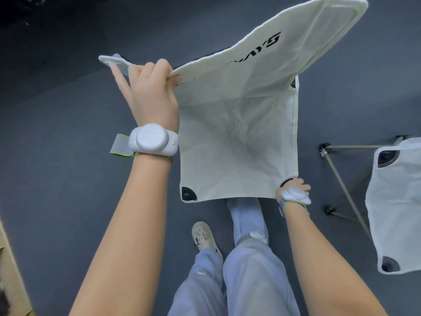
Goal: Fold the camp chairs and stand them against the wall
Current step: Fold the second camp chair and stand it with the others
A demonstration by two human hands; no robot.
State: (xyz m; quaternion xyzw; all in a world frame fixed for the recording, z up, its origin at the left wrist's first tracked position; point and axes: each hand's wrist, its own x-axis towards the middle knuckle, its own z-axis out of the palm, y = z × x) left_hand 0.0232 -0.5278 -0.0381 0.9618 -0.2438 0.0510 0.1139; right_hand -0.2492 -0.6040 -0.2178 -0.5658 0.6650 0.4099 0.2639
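A cream camp chair fabric seat (239, 133) with black lettering hangs in front of me above the floor. My left hand (150, 92) is raised and grips the top left edge of the fabric. My right hand (292, 190) is low and closed on the fabric's bottom right corner. A black corner pocket (189, 193) shows at its bottom left. A second camp chair (396, 201) stands at the right with its thin metal frame legs (341, 179) spread on the floor.
The floor (68, 110) is dark grey. My legs in pale trousers and a cream clog (204, 236) are below the fabric. A tan cardboard edge (11, 270) sits at the bottom left.
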